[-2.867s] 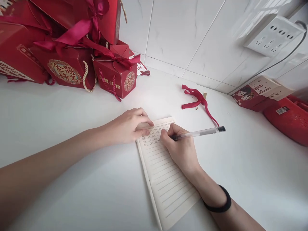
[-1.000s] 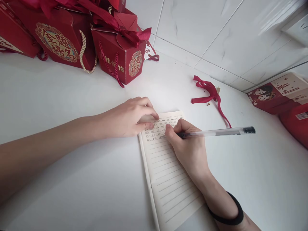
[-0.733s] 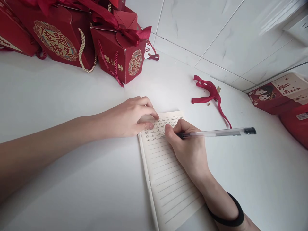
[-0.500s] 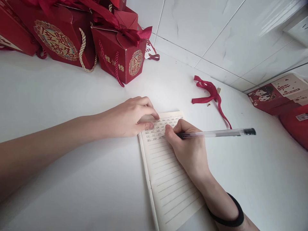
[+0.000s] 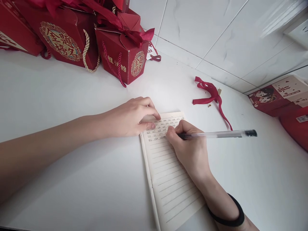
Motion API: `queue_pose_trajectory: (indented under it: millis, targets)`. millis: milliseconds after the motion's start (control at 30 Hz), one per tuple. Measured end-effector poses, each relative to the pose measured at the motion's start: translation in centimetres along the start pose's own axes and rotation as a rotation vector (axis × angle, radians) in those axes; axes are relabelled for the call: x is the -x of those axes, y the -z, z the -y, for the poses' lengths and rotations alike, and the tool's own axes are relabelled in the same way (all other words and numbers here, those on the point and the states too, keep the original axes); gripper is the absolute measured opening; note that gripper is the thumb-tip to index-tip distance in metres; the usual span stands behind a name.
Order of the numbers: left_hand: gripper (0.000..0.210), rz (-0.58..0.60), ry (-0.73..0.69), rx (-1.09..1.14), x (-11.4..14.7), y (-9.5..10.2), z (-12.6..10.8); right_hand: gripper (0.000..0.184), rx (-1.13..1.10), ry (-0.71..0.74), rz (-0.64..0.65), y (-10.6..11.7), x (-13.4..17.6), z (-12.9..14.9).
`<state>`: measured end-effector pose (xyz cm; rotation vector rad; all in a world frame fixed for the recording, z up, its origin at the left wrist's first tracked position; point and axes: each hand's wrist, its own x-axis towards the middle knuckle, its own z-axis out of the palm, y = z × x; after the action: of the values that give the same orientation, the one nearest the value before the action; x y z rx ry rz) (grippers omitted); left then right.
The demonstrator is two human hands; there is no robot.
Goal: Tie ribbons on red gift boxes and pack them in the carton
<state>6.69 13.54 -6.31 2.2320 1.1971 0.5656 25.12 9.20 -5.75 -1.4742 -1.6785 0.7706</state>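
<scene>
A lined notebook (image 5: 173, 186) lies on the white table, its upper lines filled with rows of handwritten three-digit numbers. My right hand (image 5: 192, 150) is closed around a clear pen (image 5: 221, 134) with a black end. The pen's tip touches the paper at the end of the lowest written row, just after the third number. My left hand (image 5: 134, 115) rests at the notebook's upper left corner, fingers apart and slightly curled, thumb and fingertips on the page. Part of the writing is hidden under both hands.
Red gift boxes (image 5: 120, 54) with rope handles and ribbons stand at the back left. A loose red ribbon (image 5: 209, 93) lies beyond the notebook. At the right are a red-and-cream box (image 5: 271, 99) and a red item (image 5: 295, 128). White tiled wall (image 5: 192, 29) borders the table (image 5: 96, 179).
The third number in the lowest row has gained a digit, and the pen has shifted slightly along the line. My left hand stays at the page corner. The whole view has shifted slightly.
</scene>
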Motion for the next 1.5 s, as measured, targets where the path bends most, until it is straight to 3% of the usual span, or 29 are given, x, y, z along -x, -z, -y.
queue_pose_trajectory:
  millis: [400, 667, 767, 1000, 1067, 1200, 1300, 1400, 1500]
  targets:
    - [0.021, 0.013, -0.013, -0.002, 0.0, -0.1, 0.1, 0.033, -0.045, -0.023, 0.012, -0.2, -0.1, -0.3]
    - [0.021, 0.001, -0.054, -0.012, 0.5, 0.0, 0.0, 0.044, -0.39, -0.174, -0.071, 0.6, -1.3, -1.6]
    - [0.02, -0.016, -0.058, 0.001, 0.5, -0.2, 0.4, 0.046, -0.393, -0.187, -0.187, 1.6, -2.1, -1.7]
    - [0.017, -0.12, -0.022, 0.03, 0.9, -0.6, 1.1, 0.036, -0.099, -0.122, -0.535, 3.8, -1.4, -0.9]
    - [0.019, -0.177, -0.021, 0.031, 1.5, -0.6, 1.1, 0.032, -0.023, 0.019, -0.577, 2.9, -1.3, -0.6]
    - [0.026, -0.373, -0.008, 0.045, 3.2, 0.0, 1.5, 0.024, 0.223, 0.38, -0.391, -1.1, -2.0, 1.2]
    - [0.024, -0.555, 0.044, 0.073, 4.7, 1.4, 2.7, 0.025, 0.414, 0.458, -0.221, -5.2, -2.5, 3.6]
    - [0.024, -0.72, 0.128, 0.109, 6.1, 3.3, 4.5, 0.038, 0.671, 0.505, -0.045, -8.8, -2.3, 6.0]
    - [0.023, -0.831, 0.194, 0.136, 7.4, 4.7, 5.9, 0.046, 0.722, 0.538, -0.013, -10.5, -2.0, 7.7]
